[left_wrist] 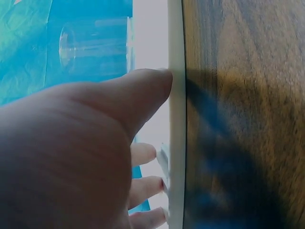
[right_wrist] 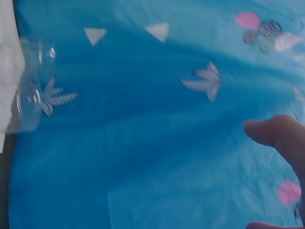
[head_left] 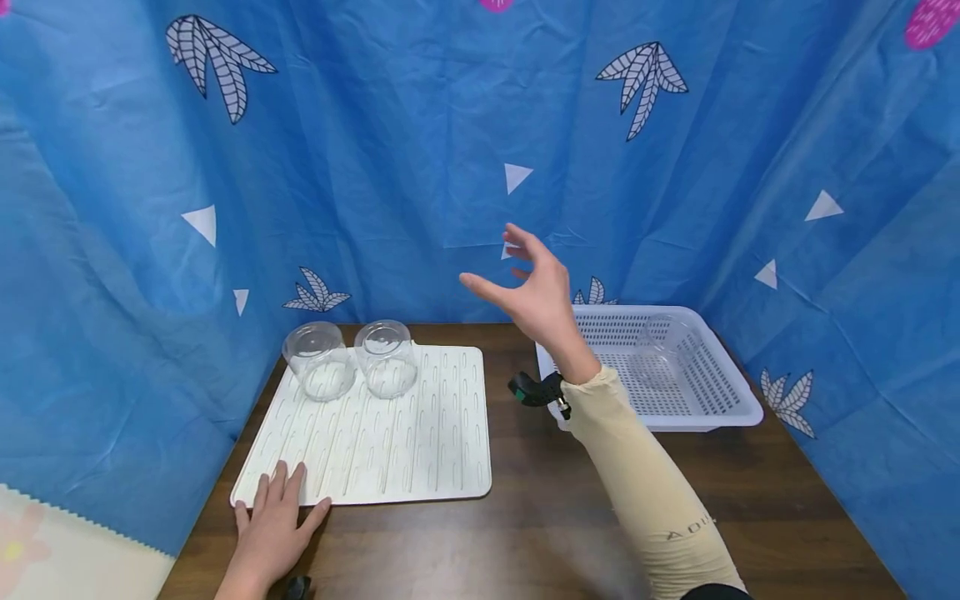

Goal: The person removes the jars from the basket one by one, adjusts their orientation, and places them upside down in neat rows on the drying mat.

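My left hand [head_left: 273, 527] rests with spread fingers on the front left corner of a white ridged drying mat [head_left: 442, 450]. In the left wrist view its thumb tip [left_wrist: 162, 78] lies at the mat's edge. My right hand [head_left: 542, 293] is raised over the back of the table, thumb and fingers spread apart in a wide C with nothing between them. Two clear cups, a left one [head_left: 315, 346] and a right one [head_left: 384, 354], stand side by side at the mat's back left. A third clear container [head_left: 663, 354] is inside the white basket [head_left: 723, 408].
The perforated basket stands at the back right of the dark wooden table [head_left: 540, 533], partly behind my right wrist. A blue patterned curtain [head_left: 420, 167] hangs close around the back and sides. A black wrist camera [head_left: 536, 389] sits on my right wrist.
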Demonstrator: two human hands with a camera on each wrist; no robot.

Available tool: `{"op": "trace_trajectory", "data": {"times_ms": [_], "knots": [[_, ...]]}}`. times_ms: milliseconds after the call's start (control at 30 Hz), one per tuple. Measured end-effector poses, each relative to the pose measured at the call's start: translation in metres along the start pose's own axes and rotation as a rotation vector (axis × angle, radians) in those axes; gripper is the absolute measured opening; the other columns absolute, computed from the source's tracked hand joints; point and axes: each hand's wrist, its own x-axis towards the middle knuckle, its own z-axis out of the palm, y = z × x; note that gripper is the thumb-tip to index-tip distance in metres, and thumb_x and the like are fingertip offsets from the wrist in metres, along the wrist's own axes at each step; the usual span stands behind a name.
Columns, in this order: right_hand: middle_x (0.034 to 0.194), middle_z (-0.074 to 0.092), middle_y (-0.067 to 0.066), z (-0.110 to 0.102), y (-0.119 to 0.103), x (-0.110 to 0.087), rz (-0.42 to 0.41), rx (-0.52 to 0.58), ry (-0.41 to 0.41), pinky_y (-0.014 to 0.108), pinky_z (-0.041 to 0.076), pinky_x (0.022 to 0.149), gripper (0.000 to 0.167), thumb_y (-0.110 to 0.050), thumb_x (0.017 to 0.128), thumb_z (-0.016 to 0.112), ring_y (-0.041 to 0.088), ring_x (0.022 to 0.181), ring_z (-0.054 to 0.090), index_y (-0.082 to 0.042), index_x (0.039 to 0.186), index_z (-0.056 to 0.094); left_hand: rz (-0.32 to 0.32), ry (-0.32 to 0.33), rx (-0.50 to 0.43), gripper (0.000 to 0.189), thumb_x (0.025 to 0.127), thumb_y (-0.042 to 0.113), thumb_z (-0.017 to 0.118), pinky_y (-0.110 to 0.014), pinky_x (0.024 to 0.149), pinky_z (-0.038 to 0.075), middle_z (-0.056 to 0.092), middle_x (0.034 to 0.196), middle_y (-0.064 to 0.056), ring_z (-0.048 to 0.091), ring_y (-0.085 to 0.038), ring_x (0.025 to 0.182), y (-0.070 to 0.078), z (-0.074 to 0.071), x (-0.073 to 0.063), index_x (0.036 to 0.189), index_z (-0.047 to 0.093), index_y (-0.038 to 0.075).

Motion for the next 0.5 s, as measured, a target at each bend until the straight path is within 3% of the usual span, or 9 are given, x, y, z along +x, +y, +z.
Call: {"op": "trace_trajectory", "data": {"times_ms": [267, 500], "knots": [[0.163, 0.052, 0.008, -0.049, 0.04, -0.009, 0.126, 0.015, 0.189, 0.046, 0.047, 0.119, 0.095, -0.041, 0.09, 0.093, 0.024, 0.148, 0.05, -0.01, 0.166, 0.045, -0.021, -0.03, -0.001, 0.097, 0.112, 0.06, 0.053, -0.092, 0.11, -0.002, 0.006, 0.166, -0.051, 0.001, -0.074, 0.151, 0.0, -0.003, 0.0, 0.162, 0.027, -0.018], [0.17, 0.042, 0.008, -0.081, 0.067, -0.023, 0.28, 0.026, 0.327, 0.044, 0.042, 0.123, 0.104, -0.045, 0.09, 0.091, 0.025, 0.154, 0.043, -0.013, 0.171, 0.036, -0.016, -0.039, -0.001, 0.095, 0.113, 0.06, 0.05, -0.093, 0.109, -0.001, 0.006, 0.166, -0.051, 0.001, -0.075, 0.151, -0.001, -0.004, 0.001, 0.162, 0.027, -0.018]]}}
